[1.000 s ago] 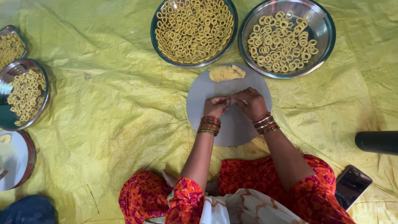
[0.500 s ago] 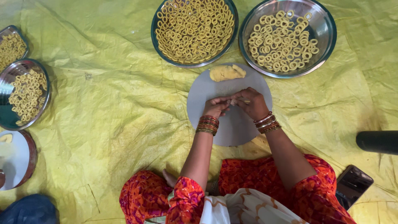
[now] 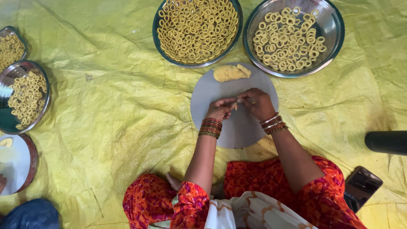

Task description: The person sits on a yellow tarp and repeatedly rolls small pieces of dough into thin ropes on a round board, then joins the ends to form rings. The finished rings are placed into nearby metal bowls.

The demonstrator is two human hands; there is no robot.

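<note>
My left hand [image 3: 221, 108] and my right hand [image 3: 256, 103] meet fingertip to fingertip over a round grey board [image 3: 237, 131], pinching a small piece of yellow dough [image 3: 235, 104] between them. A larger lump of dough [image 3: 231, 72] lies at the board's far edge. Beyond it stand two round metal trays: the left tray [image 3: 157, 38] is packed with dough rings, the right tray [image 3: 335, 34] is partly filled with them. Both wrists wear bangles.
A yellow sheet [image 3: 106, 110] covers the floor. At the left edge are two more metal trays of rings [image 3: 25, 97], [image 3: 9, 46] and a white plate [image 3: 15, 167]. A phone [image 3: 360, 186] lies at lower right, a black cylinder [image 3: 386, 142] at the right edge.
The fingers have shifted slightly on the dough piece; the hands stay over the same part of the board.
</note>
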